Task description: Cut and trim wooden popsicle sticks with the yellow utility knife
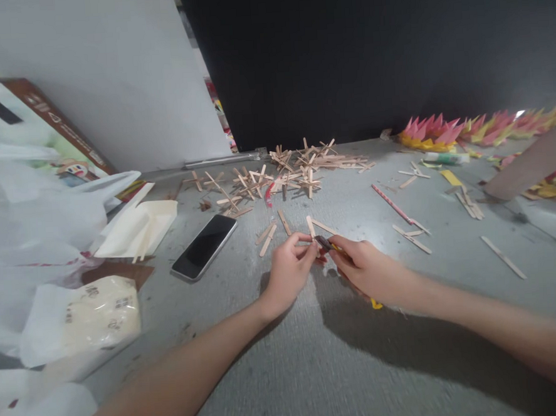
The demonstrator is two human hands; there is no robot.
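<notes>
Near the middle of the grey table [269,365], my left hand [289,270] pinches a pale wooden craft stick [310,227], which points up and away from me. My right hand [364,268] is wrapped round yellow-handled pliers [325,243]. Their dark jaws meet the stick beside my left fingertips. A yellow handle end shows below my right palm. Loose sticks [267,240] lie just beyond my left hand, and another stick [324,226] lies past the pliers. The exact bite of the jaws is too small to tell.
A phone [204,247], a paper tray [141,232] and plastic bags [37,204] are at the left. Behind my hands lies a pile of crossed sticks [308,168]. At the right are a pink striped straw [393,205], scattered sticks [503,257] and pink and yellow paper flowers [431,136].
</notes>
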